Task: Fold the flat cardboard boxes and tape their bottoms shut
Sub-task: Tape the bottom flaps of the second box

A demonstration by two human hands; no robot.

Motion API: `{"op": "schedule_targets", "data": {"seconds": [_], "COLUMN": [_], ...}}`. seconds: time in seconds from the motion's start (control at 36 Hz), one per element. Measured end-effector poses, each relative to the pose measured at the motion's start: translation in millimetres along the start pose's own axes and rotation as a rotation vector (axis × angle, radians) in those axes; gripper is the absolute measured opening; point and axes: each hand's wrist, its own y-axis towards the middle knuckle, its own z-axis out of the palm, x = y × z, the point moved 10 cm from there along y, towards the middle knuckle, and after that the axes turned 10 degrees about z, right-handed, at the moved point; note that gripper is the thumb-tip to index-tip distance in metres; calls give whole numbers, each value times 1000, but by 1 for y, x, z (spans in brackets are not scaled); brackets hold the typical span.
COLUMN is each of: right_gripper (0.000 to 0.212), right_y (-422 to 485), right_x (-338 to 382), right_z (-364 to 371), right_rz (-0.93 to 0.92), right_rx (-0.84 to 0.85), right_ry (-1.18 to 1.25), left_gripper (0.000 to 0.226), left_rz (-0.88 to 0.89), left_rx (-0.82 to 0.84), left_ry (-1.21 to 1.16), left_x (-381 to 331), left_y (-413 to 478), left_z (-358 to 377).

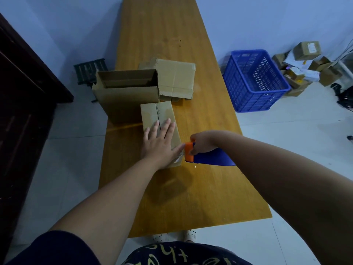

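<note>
A small folded cardboard box [152,113] stands bottom-up on the wooden table [200,188], its two flaps meeting along a centre seam. My left hand [159,142] lies flat on the box's near end, fingers spread, pressing the flaps down. My right hand [203,143] grips a blue tape dispenser [212,158] with an orange front, held against the box's near right corner. A shiny bit of clear tape shows on that corner. Behind it a larger box [124,96] stands open at the table's left edge, and a taped box [175,79] sits to its right.
A blue plastic crate [254,81] stands on the floor right of the table, with a heap of small parcels [305,66] beyond it. A dark wooden cabinet [23,104] fills the left side. A dark rack [89,71] sits on the floor behind the open box.
</note>
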Motion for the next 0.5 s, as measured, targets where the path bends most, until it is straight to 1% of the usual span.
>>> {"op": "schedule_targets", "data": {"seconds": [0.14,0.19,0.25,0.31,0.36,0.5], "right_gripper": [49,45,38,42,47,44], "right_y": [-1,-2,-1,4,8,8], "right_x": [-2,-10,-31,-57,-69,-58], "right_z": [-5,-9,-7,8,20,1], "right_rz": [44,82,168,254,292,267], "right_rx": [-42,-114,-208,-169,-127,-292], "right_ry": [-8,-70,-151,-85,-6,128], "left_gripper": [89,87,85,86,87,86], "left_rz": [-14,-8,22,47,48,40], "left_rx": [-4,-6,8,24,33,21], "left_ry": [-3,-14,-9,6,11,9], "left_x": [0,1,-1,-2,-2,-1], "left_y": [0,1,-1,-1,0,1], "left_z": [-2,-2,0,3,3,5]}}
